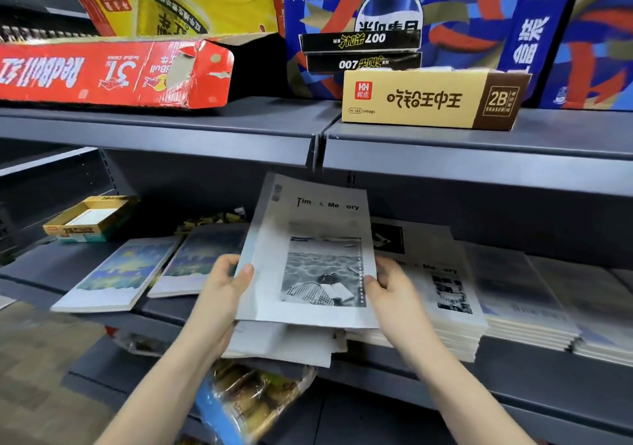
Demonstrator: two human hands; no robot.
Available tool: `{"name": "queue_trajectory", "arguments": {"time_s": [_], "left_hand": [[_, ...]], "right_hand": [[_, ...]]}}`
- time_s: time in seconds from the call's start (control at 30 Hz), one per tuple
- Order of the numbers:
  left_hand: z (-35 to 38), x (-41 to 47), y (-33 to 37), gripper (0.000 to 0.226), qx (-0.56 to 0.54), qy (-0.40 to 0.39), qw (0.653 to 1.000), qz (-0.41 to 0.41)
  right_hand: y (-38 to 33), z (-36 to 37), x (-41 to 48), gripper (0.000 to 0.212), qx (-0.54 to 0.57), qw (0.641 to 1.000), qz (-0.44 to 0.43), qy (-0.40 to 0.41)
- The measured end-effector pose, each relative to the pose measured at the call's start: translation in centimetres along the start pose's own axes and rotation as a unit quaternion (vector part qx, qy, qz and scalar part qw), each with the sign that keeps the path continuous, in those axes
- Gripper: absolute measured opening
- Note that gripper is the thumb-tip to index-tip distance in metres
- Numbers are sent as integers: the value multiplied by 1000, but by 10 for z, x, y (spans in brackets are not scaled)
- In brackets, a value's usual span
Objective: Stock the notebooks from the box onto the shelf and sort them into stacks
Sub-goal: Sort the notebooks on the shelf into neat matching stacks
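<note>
Held notebook reads "Time Memory"; tan box "2B ERASER".

You're looking at a pale grey notebook showing a black-and-white photo, two notebooks wearing blue-and-yellow painted covers, a red carton, and a tan-and-brown eraser box.

Two hands, left hand and right hand, grip one grey "Time & Memory" notebook. Left of the left hand lie two blue-yellow notebooks and one small open box. Right of the right hand sit three grey notebook stacks. Above the hands: one eraser carton, two black 007 boxes.
</note>
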State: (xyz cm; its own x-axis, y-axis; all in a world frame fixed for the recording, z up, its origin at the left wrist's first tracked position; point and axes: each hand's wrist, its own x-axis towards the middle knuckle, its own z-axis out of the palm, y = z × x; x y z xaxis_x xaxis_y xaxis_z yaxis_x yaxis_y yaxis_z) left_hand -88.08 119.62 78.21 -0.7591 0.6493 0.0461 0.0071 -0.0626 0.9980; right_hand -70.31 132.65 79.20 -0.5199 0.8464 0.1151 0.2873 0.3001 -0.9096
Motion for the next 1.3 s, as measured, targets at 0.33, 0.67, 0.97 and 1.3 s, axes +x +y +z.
{"name": "queue_trajectory", "arguments": {"time_s": [0.33,0.67,0.97,1.3], "left_hand": [[115,-2,-13,32,115,-85,989,26],[159,-1,-20,38,254,-94,963,-4],[164,11,-28,43,429,-87,897,68],[173,17,-30,47,452,-66,885,89]], "right_hand": [[34,-81,-2,36,-89,990,35,100],[55,-116,2,33,-129,983,63,115],[69,-106,8,42,-116,986,39,116],[86,-103,25,37,-61,990,60,115]]}}
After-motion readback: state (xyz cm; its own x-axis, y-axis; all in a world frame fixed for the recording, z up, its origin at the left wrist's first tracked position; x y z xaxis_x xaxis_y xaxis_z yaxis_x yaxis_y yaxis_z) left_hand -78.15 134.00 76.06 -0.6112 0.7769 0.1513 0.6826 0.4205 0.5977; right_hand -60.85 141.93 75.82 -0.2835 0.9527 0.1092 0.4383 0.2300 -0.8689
